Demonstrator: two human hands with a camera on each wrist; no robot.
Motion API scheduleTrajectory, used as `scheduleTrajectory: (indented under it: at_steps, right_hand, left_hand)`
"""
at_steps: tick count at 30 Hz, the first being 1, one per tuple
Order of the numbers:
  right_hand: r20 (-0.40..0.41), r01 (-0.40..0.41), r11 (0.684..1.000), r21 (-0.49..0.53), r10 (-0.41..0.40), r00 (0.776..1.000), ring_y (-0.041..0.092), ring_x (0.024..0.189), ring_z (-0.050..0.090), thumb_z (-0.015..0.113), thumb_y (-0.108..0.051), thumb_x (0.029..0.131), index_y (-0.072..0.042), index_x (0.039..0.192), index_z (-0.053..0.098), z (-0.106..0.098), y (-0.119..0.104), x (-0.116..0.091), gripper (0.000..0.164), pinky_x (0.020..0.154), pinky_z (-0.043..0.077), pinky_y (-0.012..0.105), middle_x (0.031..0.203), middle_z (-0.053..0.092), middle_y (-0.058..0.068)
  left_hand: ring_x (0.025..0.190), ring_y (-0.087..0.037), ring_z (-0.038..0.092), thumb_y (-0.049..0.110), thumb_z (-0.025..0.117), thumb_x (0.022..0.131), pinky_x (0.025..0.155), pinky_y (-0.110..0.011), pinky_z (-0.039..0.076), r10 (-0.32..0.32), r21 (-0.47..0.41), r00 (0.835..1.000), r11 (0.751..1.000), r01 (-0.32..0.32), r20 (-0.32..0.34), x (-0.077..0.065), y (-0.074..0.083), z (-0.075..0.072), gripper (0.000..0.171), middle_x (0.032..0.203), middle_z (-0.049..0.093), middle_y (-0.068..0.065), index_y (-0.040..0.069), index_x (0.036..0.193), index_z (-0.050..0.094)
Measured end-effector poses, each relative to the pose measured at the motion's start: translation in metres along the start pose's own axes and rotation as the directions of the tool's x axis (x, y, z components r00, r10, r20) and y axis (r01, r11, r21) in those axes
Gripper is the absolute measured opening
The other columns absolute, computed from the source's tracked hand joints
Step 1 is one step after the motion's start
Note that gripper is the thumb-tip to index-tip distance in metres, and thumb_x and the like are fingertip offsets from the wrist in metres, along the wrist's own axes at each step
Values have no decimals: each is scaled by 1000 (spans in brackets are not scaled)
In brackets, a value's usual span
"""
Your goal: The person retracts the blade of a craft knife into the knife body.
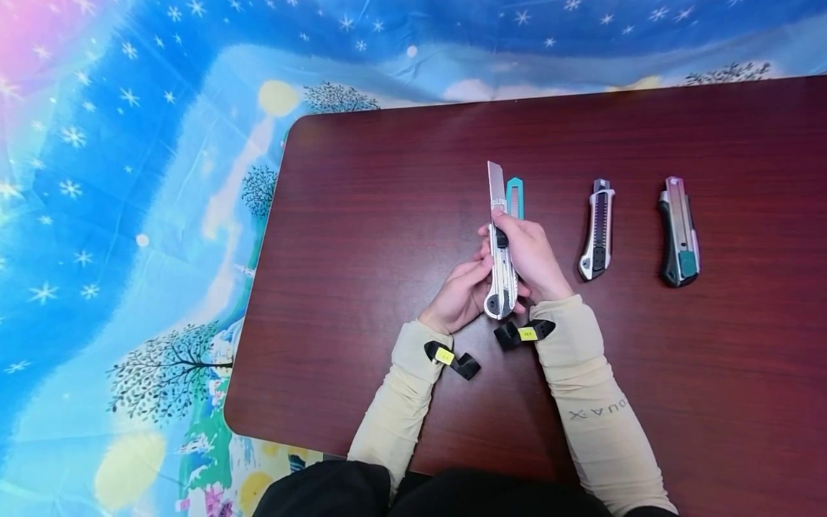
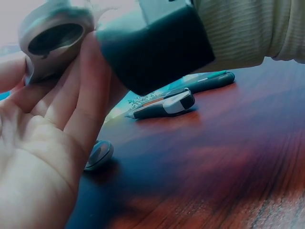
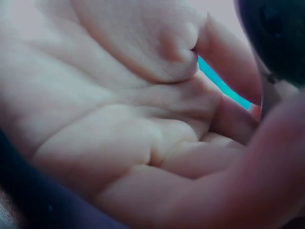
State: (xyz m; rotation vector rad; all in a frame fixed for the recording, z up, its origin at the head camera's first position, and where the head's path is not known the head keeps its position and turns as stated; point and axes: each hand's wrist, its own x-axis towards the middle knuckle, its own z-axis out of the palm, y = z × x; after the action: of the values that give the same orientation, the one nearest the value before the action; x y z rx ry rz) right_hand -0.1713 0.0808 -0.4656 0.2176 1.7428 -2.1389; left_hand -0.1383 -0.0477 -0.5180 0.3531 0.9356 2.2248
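Observation:
Both hands hold a silver utility knife (image 1: 500,276) with black parts, its blade (image 1: 496,181) extended and pointing away from the body. My left hand (image 1: 455,294) grips the knife from the left, thumb along its side; the left wrist view shows its rounded end (image 2: 57,36) above the fingers. My right hand (image 1: 533,255) holds it from the right, thumb close to the blade's base. In the right wrist view the palm (image 3: 119,119) fills most of the picture. A teal knife (image 1: 515,188) shows behind the right hand, its lower part hidden.
On the brown table (image 1: 362,215) to the right lie a silver-and-black utility knife (image 1: 598,230) and a black one with a green slider (image 1: 680,237). A patterned blue cloth (image 1: 181,129) surrounds the table's left and far edges.

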Motion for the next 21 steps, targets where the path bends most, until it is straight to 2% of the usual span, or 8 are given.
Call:
scheduleTrajectory:
  at_steps: [3,9,16,21]
  right_hand:
    - [17,28,1000,12,-28,999,14,59,61,49,-42,90,6,99,56,-1,0,0,49,60,50,26,62,62,-1]
    - [33,63,998,18,-63,997,13,58,58,49,-39,91,1,95,58,-1,1,-1,41,61,49,25,62,61,-1]
    - [53,72,995,62,-75,996,12,58,58,47,-33,93,9,102,53,0,-1,-2,43,60,50,24,62,60,-1]
    - [70,82,995,56,-85,994,11,60,57,47,-31,93,3,98,56,0,-2,-3,35,63,49,23,64,60,-2]
  left_hand:
    - [74,-29,66,41,41,93,76,-37,53,4,1,1000,1000,-4,2,0,0,1,66,92,65,-16,-12,129,27]
    - [75,-30,66,41,40,93,76,-38,54,9,-5,1000,1000,-9,2,0,1,2,66,91,65,-17,-15,127,29]
    - [76,-29,66,40,39,94,78,-36,53,11,1,1000,1000,-11,9,0,0,1,67,92,65,-16,-16,127,26]
    - [77,-29,66,40,39,94,78,-36,53,12,17,1000,1000,-12,5,0,0,1,65,92,65,-16,-17,124,30]
